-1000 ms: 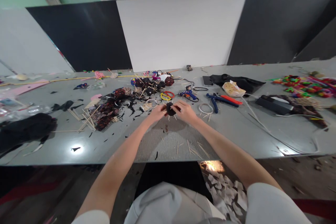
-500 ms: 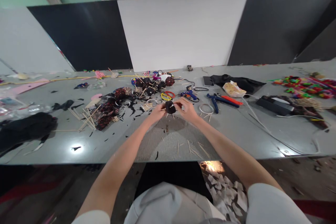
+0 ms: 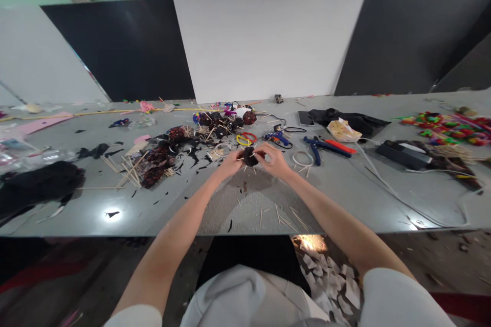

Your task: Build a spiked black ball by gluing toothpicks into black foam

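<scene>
A small black ball (image 3: pixel 250 157) with thin wooden sticks poking out of it is held above the table. My left hand (image 3: pixel 232 162) grips it from the left, fingers closed on its side. On the other side my right hand (image 3: pixel 271 158) is closed in a pinch at a short pale stick (image 3: pixel 253 154) against the ball's face. Its fingertips are too small to make out clearly. Just beyond the hands lie yellow and red scissor handles (image 3: pixel 246 138) and a blue glue gun (image 3: pixel 276 138). Loose sticks (image 3: pixel 279 214) are scattered on the table nearer my body.
Blue-handled pliers (image 3: pixel 316 148), an orange-red tool (image 3: pixel 340 147) and a roll of white tape (image 3: pixel 303 158) lie to the right. A white cable (image 3: pixel 387 184) runs across the right side. Several dark stick-covered balls (image 3: pixel 215 125), black scraps and a stick pile (image 3: pixel 128 171) lie left.
A pale mark on the ball's face now shows as a short stick at my right fingertips. Both hands stay nearly in place; the view has shifted slightly.
</scene>
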The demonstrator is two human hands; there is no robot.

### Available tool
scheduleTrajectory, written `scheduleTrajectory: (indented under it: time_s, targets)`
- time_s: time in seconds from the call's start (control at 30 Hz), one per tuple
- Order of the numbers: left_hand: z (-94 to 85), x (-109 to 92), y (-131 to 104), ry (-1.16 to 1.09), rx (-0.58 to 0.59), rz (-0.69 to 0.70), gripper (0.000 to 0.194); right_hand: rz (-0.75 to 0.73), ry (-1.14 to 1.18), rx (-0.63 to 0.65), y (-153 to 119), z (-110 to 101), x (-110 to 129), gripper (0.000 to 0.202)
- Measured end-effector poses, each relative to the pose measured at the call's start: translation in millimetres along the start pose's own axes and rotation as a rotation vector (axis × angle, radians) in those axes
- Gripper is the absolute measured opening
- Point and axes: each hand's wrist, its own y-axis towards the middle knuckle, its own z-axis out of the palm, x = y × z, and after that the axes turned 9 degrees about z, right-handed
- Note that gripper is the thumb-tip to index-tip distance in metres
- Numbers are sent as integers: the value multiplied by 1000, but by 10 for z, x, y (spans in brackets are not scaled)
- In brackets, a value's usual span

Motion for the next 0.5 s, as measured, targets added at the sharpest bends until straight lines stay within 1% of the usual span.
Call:
scheduleTrajectory:
  time_s: [0.13,0.3,0.4,0.5]
  targets:
    - [-7,-23,0,28,3,22,11,-12,1,18,2,-9,15,18]
    - [-7,-98,-32,30,1,-15,6,-8,-20,24,11,-15,24,18]
    - [-10,-143,-53,44,0,-31,16,-17,-36,8,14,-20,20,17]
    - [-12,-177,-60,73,19,8,25,-14,-37,1,11,-25,5,17]
